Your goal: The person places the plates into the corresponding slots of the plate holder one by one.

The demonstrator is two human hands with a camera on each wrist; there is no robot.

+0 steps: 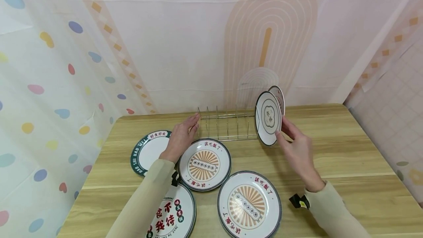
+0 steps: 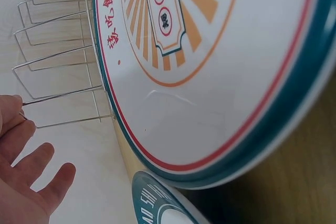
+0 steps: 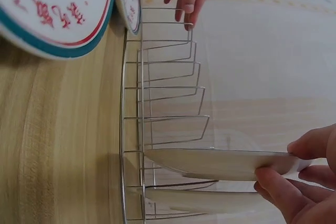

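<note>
A gold wire plate rack point(image 1: 228, 126) stands near the back of the table. My left hand point(image 1: 181, 135) is at its left end, and in the left wrist view the thumb and index finger pinch the rack's end wire point(image 2: 63, 95). With my right hand point(image 1: 297, 150) I grip the rim of a white plate point(image 1: 268, 118) that has a dark edge and a lobed centre design. This plate stands nearly upright at the rack's right end, its lower edge between wires in the right wrist view. Another plate point(image 1: 278, 96) stands upright just behind it.
In front of the rack lie plates with orange sunbursts, one plate point(image 1: 205, 164) by the rack and another point(image 1: 249, 205) nearer. A green-rimmed plate point(image 1: 148, 153) and a red-lettered plate point(image 1: 175, 212) lie left, partly under my left arm. A patterned curtain point(image 1: 185, 47) hangs behind.
</note>
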